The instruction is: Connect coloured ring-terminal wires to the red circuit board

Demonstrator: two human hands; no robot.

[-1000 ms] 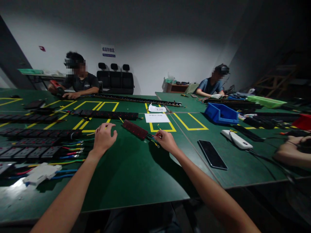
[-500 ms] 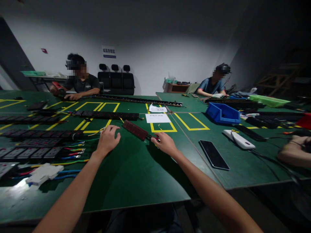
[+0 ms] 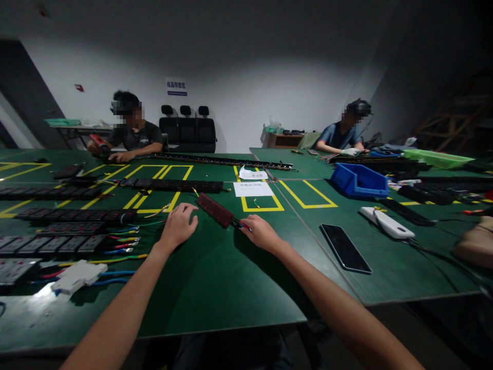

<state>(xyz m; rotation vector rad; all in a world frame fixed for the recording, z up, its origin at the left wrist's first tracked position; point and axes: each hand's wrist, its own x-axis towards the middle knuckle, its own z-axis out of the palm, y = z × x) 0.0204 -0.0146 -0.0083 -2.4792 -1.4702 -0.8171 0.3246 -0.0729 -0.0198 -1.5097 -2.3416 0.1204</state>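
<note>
A dark red socket strip (image 3: 214,209) lies slantwise on the green table (image 3: 215,288), with coloured wires (image 3: 242,224) trailing from its near end. My right hand (image 3: 261,233) rests at that end, fingers pinched on the wires. My left hand (image 3: 179,224) lies palm down just left of the strip, fingers curled loosely, nothing visible in it, close to a thin yellow wire (image 3: 160,209).
Rows of black socket strips with coloured leads (image 3: 65,228) fill the left side, with a white part (image 3: 79,272) near the edge. A black phone (image 3: 345,248), a white power bank (image 3: 387,222) and a blue bin (image 3: 360,180) lie right. Two people work at the far side; another's arm (image 3: 477,241) enters right.
My left hand has slid right and forward toward the red strip. My right hand has closed in on the wires at the strip's end. The view has shifted slightly.
</note>
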